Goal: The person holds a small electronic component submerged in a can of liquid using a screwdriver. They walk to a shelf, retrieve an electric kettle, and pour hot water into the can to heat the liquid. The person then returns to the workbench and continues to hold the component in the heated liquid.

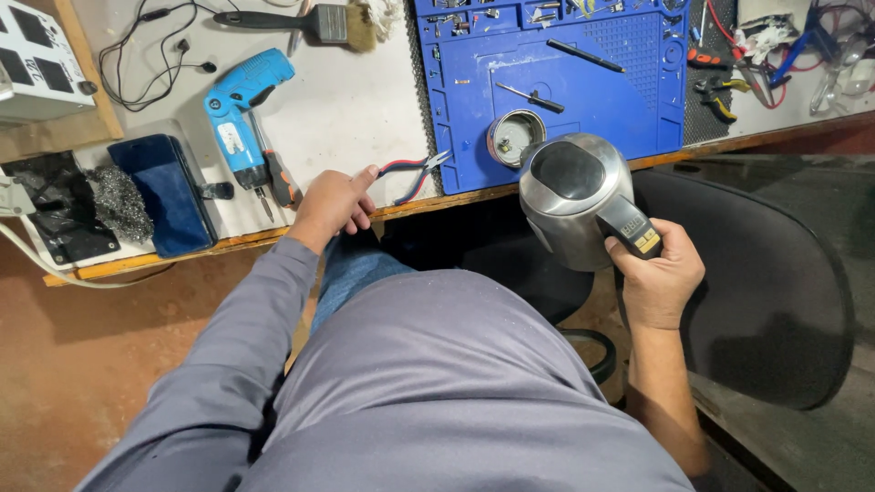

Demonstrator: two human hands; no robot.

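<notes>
the right hand [658, 278] has its grip closed on the black handle of the steel electric kettle [574, 199], held off the table's near edge [228, 239], while the left hand [333, 202], loosely curled and empty, rests near the red-handled pliers [412, 173].

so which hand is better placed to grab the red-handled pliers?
Left. The left hand rests at the bench edge right beside the pliers, fingers free. The right hand grips the kettle handle.

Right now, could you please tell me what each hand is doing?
Left hand: loosely curled on the bench edge, holding nothing, fingertips beside the small pliers.
Right hand: closed on the handle of the steel kettle.
</notes>
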